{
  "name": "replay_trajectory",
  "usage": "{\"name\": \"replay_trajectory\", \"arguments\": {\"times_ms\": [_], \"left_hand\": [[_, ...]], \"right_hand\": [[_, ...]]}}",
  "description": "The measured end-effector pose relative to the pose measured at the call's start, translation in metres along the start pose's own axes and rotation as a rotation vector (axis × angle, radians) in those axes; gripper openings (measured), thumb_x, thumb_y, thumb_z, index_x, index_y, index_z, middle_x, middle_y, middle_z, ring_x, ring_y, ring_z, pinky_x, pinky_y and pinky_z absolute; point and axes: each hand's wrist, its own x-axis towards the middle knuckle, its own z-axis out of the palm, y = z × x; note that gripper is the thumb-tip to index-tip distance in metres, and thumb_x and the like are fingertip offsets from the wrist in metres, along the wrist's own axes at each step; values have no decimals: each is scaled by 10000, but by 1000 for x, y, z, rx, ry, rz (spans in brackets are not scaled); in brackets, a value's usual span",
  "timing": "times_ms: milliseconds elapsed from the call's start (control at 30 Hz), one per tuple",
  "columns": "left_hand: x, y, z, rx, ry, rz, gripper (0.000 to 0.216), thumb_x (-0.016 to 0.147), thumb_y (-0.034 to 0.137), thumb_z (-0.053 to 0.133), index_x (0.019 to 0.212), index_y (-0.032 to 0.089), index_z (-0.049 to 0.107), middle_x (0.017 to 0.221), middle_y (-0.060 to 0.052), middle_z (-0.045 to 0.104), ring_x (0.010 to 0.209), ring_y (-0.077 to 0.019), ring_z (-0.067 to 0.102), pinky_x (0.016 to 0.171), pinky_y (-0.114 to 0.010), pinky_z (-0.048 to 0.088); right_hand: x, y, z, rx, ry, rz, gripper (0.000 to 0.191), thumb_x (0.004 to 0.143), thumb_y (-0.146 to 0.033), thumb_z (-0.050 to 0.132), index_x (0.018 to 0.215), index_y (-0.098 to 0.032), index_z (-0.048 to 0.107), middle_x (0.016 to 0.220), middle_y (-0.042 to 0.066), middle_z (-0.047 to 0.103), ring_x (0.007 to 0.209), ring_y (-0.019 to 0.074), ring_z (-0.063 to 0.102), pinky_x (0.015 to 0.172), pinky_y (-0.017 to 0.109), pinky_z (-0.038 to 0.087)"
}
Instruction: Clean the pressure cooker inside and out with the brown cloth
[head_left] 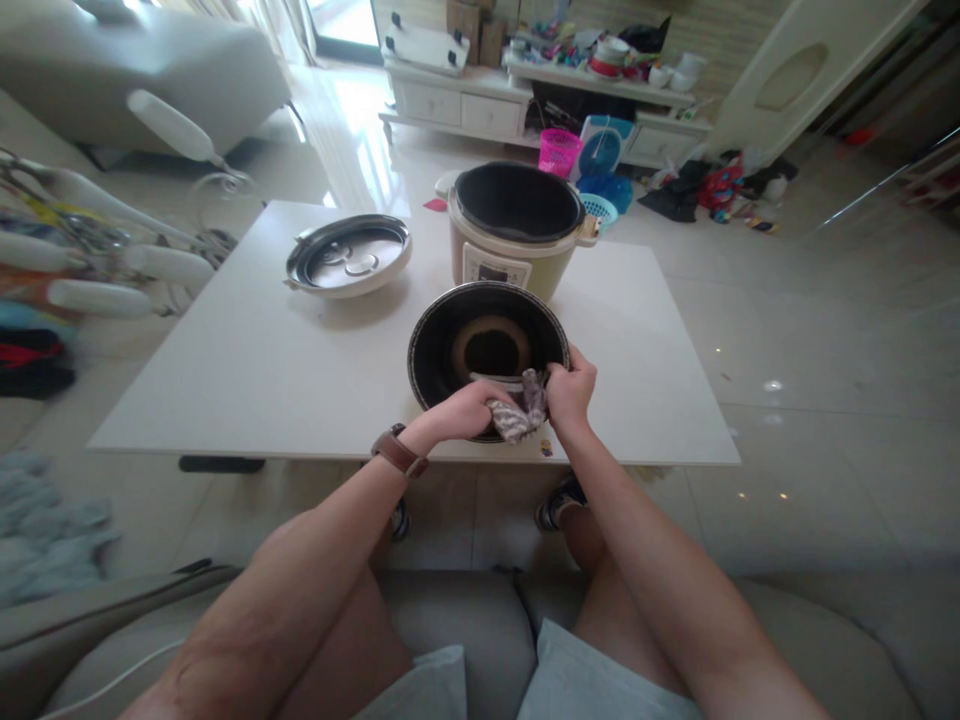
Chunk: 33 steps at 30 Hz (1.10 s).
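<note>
A dark inner pot [435, 345] is tilted toward me at the near edge of the white table, its inside facing up. My right hand [571, 392] is closed on the pot's rim at the right. My left hand [472, 408], with a brown watch on its wrist, is closed on a grey-and-white patterned cloth [511, 420] at the near side of the pot. The cloth's upper end reaches close to my right fingers. Behind the pot stands the electric pressure cooker [510, 255], without a lid on it. Its lid [349, 258] lies underside up to the left.
The white table [225, 370] has a small sticker [546, 448] near its front edge. Beyond it are a pink basket [559, 152] and a cluttered TV cabinet [491, 112]. A white lamp-like fixture [169, 125] stands at the left. A sofa [457, 620] is beneath me.
</note>
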Motion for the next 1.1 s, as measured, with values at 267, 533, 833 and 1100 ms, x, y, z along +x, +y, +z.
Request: {"name": "replay_trajectory", "arguments": {"times_ms": [267, 533, 833, 1100], "left_hand": [[-8, -3, -8, 818, 15, -187, 495, 806, -29, 531, 1103, 208, 849, 1192, -129, 811, 1198, -275, 740, 1072, -334, 529], [-7, -9, 0, 915, -7, -141, 410, 871, 13, 534, 1083, 199, 832, 1149, -138, 806, 1196, -320, 733, 1149, -463, 484], [-3, -7, 7, 580, 34, -109, 533, 793, -31, 516, 1147, 208, 833, 1235, -105, 807, 1243, -269, 720, 1125, -360, 508], [21, -8, 40, -418, 251, 29, 515, 792, 52, 598, 1274, 116, 768, 1243, -119, 802, 1179, -264, 732, 1121, -429, 524]], "right_hand": [[-3, -8, 1, -65, -64, -84, 499, 677, -181, 530, 1085, -197, 817, 1154, 67, 816, 1112, 284, 724, 1084, 457, 543], [25, -22, -7, -28, -197, -92, 572, 634, -147, 553, 1153, -209, 786, 1278, 82, 789, 1232, 298, 720, 1126, 514, 538], [18, -26, -13, -5, -280, -115, 670, 605, -139, 468, 1161, -227, 832, 1197, -13, 821, 1213, 272, 732, 1189, 479, 503], [11, -21, -14, -46, -219, -97, 604, 664, -160, 502, 1170, -210, 828, 1174, 18, 826, 1176, 284, 734, 1148, 465, 530]]}}
